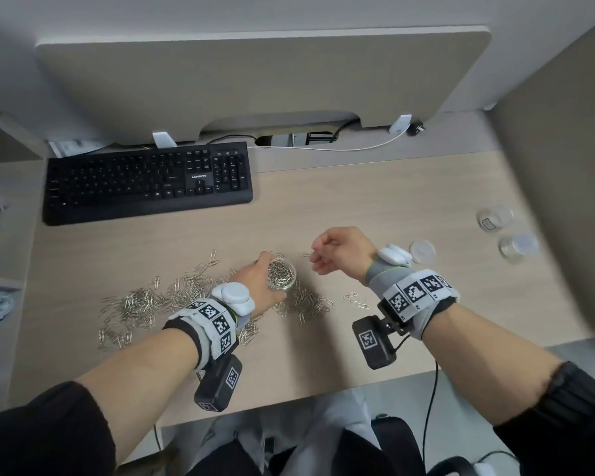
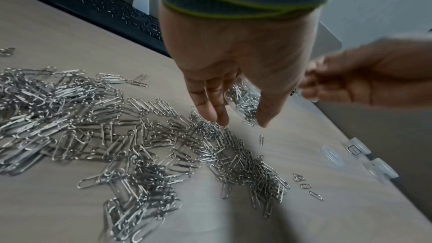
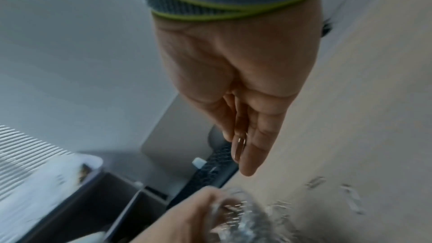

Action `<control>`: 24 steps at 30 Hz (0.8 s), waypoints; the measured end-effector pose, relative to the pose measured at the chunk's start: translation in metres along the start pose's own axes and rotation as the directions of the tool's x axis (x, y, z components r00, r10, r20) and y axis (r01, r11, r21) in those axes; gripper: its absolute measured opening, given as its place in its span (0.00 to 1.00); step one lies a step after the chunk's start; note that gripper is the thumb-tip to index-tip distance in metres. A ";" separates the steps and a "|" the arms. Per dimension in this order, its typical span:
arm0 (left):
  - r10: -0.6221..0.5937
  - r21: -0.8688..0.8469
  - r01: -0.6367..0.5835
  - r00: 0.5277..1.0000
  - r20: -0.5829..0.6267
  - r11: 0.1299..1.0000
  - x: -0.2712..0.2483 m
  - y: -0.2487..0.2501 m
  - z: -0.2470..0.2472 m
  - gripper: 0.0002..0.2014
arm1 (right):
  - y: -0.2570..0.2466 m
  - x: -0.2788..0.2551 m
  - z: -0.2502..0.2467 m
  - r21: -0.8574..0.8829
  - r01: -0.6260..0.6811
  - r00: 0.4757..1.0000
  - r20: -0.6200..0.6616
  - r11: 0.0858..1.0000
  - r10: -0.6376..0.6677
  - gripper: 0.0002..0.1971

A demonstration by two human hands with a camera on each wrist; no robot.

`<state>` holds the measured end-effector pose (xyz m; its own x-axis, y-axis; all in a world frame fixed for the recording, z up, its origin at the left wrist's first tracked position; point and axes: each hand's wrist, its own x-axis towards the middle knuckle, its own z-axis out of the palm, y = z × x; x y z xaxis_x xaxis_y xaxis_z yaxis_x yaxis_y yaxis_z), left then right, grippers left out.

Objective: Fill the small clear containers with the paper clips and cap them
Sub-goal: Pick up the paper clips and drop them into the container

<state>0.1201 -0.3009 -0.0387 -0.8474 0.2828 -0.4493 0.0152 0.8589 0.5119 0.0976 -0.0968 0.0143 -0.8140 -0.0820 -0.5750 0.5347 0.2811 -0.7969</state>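
Container: my left hand (image 1: 259, 281) has its fingers (image 2: 210, 99) and thumb curled round the small clear container (image 1: 281, 275), at the centre of the head view, mouth up and heaped with paper clips.
Single clip: my right hand (image 1: 337, 254) pinches one paper clip (image 3: 239, 145) between thumb and fingertips, just right of the container's mouth.
Risk, overfill: the clips look level with the rim, so I judge another one may slide off, or keep the cap from seating.
Risk, grip: clear plastic is slick; if I squeeze unevenly while pushing clips down, the container could tip and spill.
Loose pile: the remaining paper clips (image 1: 158, 300) spread over the table (image 1: 375, 201) to the lower left of centre; they tangle, so a lifted one may drag others along.
Cap: a clear round lid (image 1: 422, 251) lies right of my right wrist.
Other containers: two more clear containers (image 1: 494, 218) sit at the far right edge, near the table's side; a careless reach could knock them off.
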 end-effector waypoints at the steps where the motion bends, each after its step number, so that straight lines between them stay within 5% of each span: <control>1: 0.007 -0.004 -0.007 1.000 -0.009 1.000 0.000 0.002 0.001 0.35 | -0.008 -0.002 0.008 -0.018 0.046 0.998 0.040 0.999 -0.045 0.12; 7: 0.004 -0.056 -0.006 0.999 -0.050 0.998 0.002 0.012 -0.001 0.31 | -0.022 -0.005 0.030 -0.449 0.249 0.965 0.187 0.858 -0.183 0.15; 10: 0.013 -0.073 -0.016 0.999 -0.045 0.997 0.003 0.010 -0.001 0.32 | -0.020 -0.005 0.027 -0.468 0.249 0.967 0.167 0.848 -0.192 0.15; 15: -0.003 -0.027 0.002 1.000 -0.022 1.000 0.004 0.002 -0.001 0.37 | 0.004 0.003 0.000 -0.406 0.061 0.997 -0.022 0.912 -0.077 0.13; 20: -0.001 -0.007 0.001 1.000 0.011 1.000 0.003 -0.003 -0.004 0.39 | 0.065 0.006 -0.040 -0.672 -0.259 0.963 -0.130 0.693 0.234 0.08; 24: -0.011 0.001 0.011 1.000 0.022 1.000 0.001 -0.007 -0.004 0.38 | 0.097 0.003 -0.049 -0.584 -0.380 0.920 -0.160 0.717 0.357 0.04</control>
<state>0.1166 -0.3080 -0.0396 -0.8355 0.2825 -0.4712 0.0062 0.8625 0.5060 0.1362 -0.0229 -0.0558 -0.5946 0.1776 -0.7841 0.5598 0.7915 -0.2452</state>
